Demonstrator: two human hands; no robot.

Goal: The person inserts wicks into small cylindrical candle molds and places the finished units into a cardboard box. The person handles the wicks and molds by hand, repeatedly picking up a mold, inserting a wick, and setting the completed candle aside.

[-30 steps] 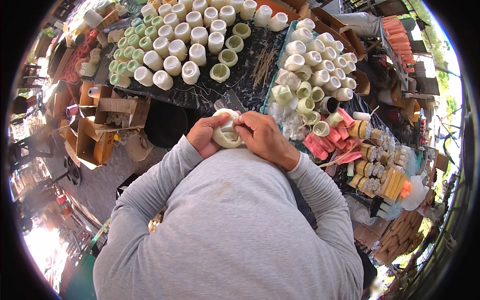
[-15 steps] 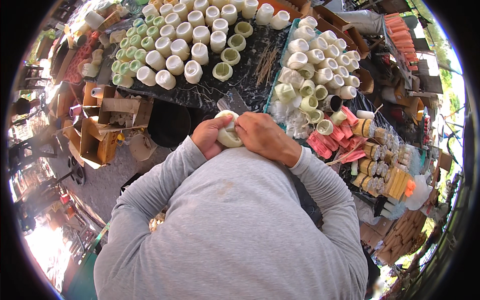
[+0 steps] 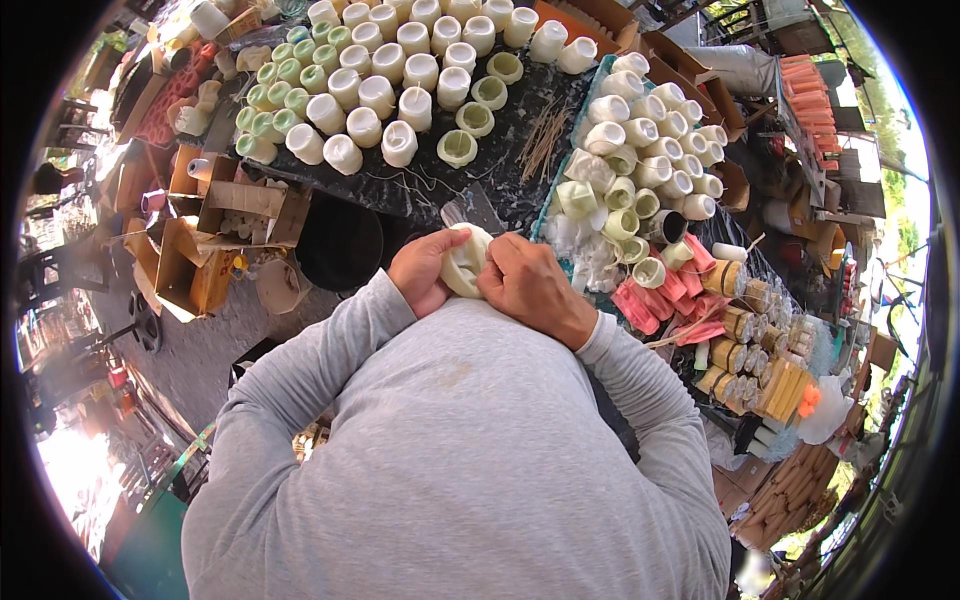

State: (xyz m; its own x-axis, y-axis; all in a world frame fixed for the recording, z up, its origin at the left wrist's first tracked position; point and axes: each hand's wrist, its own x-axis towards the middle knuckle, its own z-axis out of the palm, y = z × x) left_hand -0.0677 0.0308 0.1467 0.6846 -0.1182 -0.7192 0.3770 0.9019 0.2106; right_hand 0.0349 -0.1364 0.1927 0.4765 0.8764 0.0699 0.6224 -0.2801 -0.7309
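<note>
One pale cup (image 3: 463, 262) is held between left hand (image 3: 420, 275) and right hand (image 3: 537, 287), before the near bench (image 3: 505, 170) edge.
Its side is wrapped by the left fingers; the right fingers are curled against it, their exact pinch hidden. The teal-edged tray (image 3: 571, 152) is crowded with pale containers (image 3: 655, 172); bare bench is seen beside the sticks (image 3: 545, 140).
</note>
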